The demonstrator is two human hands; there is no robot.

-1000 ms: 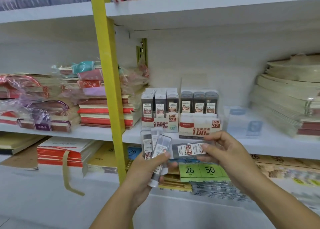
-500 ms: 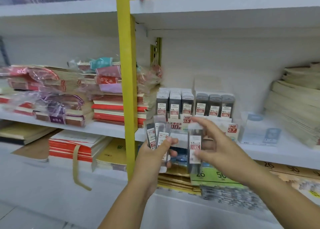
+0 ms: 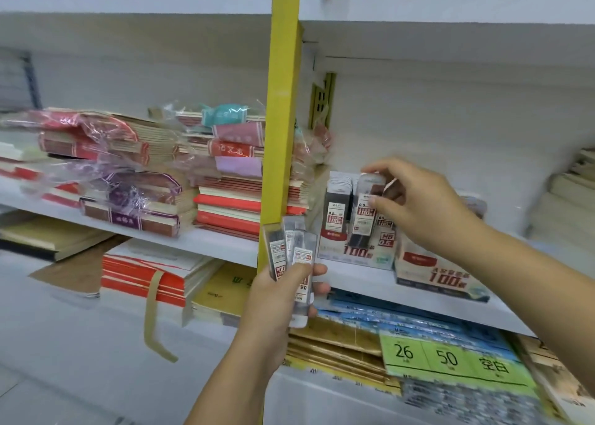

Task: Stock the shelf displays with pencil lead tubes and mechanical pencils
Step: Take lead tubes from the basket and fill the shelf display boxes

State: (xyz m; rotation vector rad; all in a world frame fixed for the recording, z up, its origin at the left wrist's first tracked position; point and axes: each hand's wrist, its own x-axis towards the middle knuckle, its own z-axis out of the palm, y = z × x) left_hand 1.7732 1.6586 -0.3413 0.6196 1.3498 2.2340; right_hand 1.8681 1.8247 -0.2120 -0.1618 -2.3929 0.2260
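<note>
My left hand [image 3: 277,299] grips a fan of several clear pencil lead tubes [image 3: 291,250] in front of the yellow shelf post. My right hand [image 3: 415,199] pinches one dark lead tube [image 3: 363,218] upright, at the front of the left display box [image 3: 354,250] marked HB 0.5. That box holds more upright tubes [image 3: 336,205]. A second display box [image 3: 441,273] stands to its right, partly hidden behind my right wrist.
A yellow post [image 3: 283,102] divides the white shelf [image 3: 225,244]. Wrapped notebook stacks [image 3: 128,173] fill the left bay. Paper stacks [image 3: 570,209] lie at the right. Below are blue packs and green tags [image 3: 450,357] marked 26 and 50.
My right hand has carried one tube up from beside my left hand to the HB 0.5 box. The camera has moved closer and leftward.
</note>
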